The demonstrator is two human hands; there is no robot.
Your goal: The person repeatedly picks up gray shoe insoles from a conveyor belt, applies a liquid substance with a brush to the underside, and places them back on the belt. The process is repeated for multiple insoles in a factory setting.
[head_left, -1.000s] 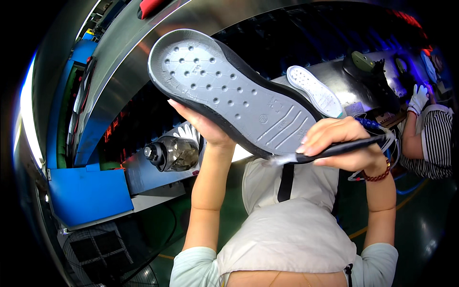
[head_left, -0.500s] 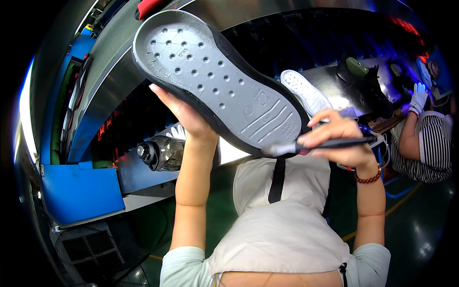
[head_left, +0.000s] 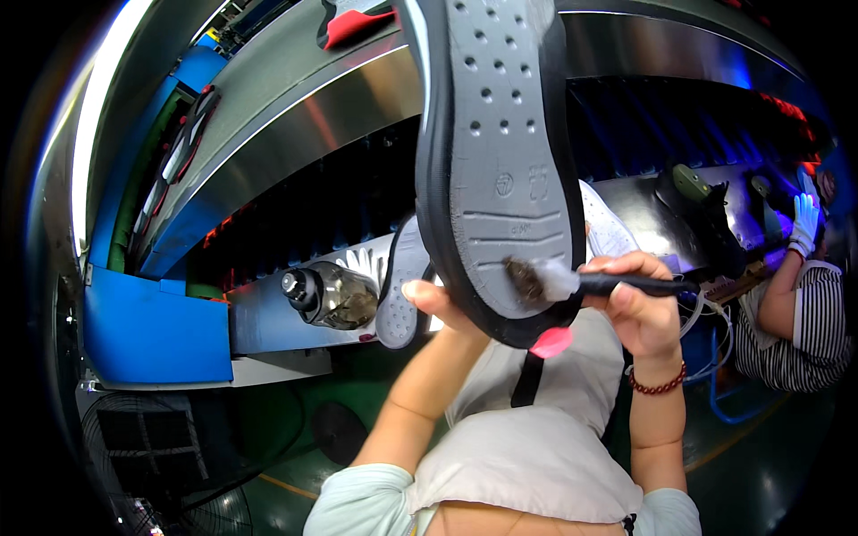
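Note:
A large grey shoe sole [head_left: 509, 161] with a black rim, dimples and a pink tip is held up before me, its top cut off by the frame. My left hand [head_left: 451, 311] grips its lower left edge; the thumb shows and most of the other fingers are hidden behind it. In my right hand [head_left: 642, 313] is a brush [head_left: 559, 280] with a black handle, a pale ferrule and dark bristles. The bristles lie against the grey face near the sole's lower end. My right fingers are closed around the handle.
On the metal bench stand a dark bottle [head_left: 338, 297], a white glove [head_left: 365, 263], another grey sole [head_left: 399, 308] and a white sole [head_left: 609, 228]. A conveyor belt [head_left: 281, 67] carries a red-trimmed piece [head_left: 353, 29]. To the right is a co-worker's gloved hand [head_left: 803, 223]. A fan [head_left: 161, 447] stands lower left.
The sole has swung more upright and shifted right, my left hand with it. The brush bristles now rest further onto the grey face. The bench's grey sole has come into view.

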